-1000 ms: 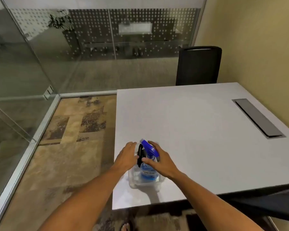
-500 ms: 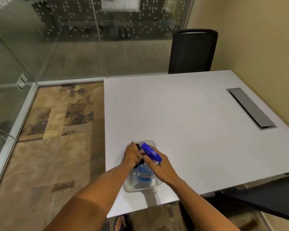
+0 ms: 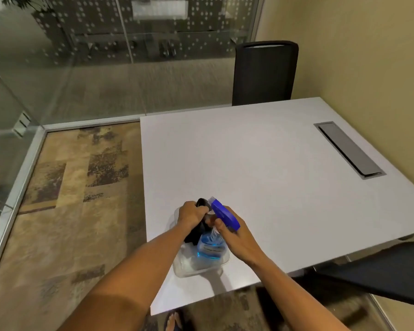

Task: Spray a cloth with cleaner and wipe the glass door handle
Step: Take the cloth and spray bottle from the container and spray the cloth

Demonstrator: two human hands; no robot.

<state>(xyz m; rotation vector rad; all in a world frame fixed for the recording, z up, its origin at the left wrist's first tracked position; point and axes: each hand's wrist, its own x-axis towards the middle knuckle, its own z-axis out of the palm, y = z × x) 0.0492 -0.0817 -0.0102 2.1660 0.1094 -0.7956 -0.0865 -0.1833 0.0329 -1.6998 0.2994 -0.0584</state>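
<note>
A clear plastic tub [image 3: 184, 269] sits near the front left corner of the white table [image 3: 261, 168]. In it stands a spray bottle [image 3: 212, 244] of blue cleaner with a blue trigger head. My right hand [image 3: 234, 232] is wrapped around the bottle's neck just under the head. My left hand [image 3: 192, 215] is closed on a black cloth [image 3: 196, 231], which hangs from the fist down into the tub beside the bottle. No door handle is in view.
Glass walls [image 3: 58, 68] run along the left and back, with a metal floor rail. One black chair [image 3: 264, 72] stands behind the table and another dark seat [image 3: 380, 271] at the front right. A grey cable hatch [image 3: 349, 149] is set in the table's right side.
My left hand has closed on the black cloth and raised it out of the tub. My right hand has tightened round the bottle's neck. The camera tilted down slightly.
</note>
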